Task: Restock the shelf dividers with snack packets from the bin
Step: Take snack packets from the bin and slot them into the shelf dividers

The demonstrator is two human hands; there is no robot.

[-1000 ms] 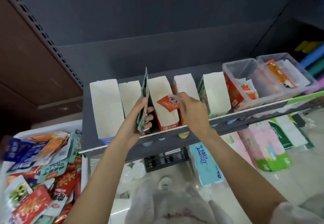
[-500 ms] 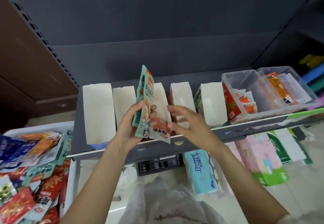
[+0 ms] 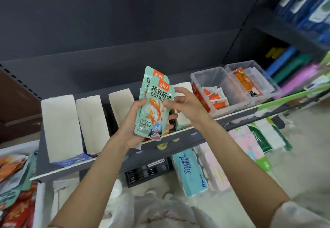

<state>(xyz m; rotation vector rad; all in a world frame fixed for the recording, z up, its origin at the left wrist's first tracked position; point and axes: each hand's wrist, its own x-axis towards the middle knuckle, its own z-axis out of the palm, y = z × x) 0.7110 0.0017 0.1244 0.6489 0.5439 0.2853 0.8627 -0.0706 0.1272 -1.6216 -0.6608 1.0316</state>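
1. While my left hand (image 3: 133, 120) is gripping a small stack of green snack packets (image 3: 154, 106) upright, just in front of the white shelf dividers (image 3: 89, 118), my right hand (image 3: 185, 104) is pinching the right edge of the front packet.
2. A moment ago my right hand was dropping a red packet into a divider; now it is coming back empty to the stack, and I am turning the packets face-on to me.
3. I am judging that one red packet is placed and the green ones are next; I am peeling off the front one.
4. Left of the dividers and lower, the bin (image 3: 38, 201) is holding plenty more packets, so restocking is far from done.
5. Right of the dividers, two clear tubs (image 3: 232, 77) are sitting on the shelf (image 3: 178, 138) with orange packets inside.
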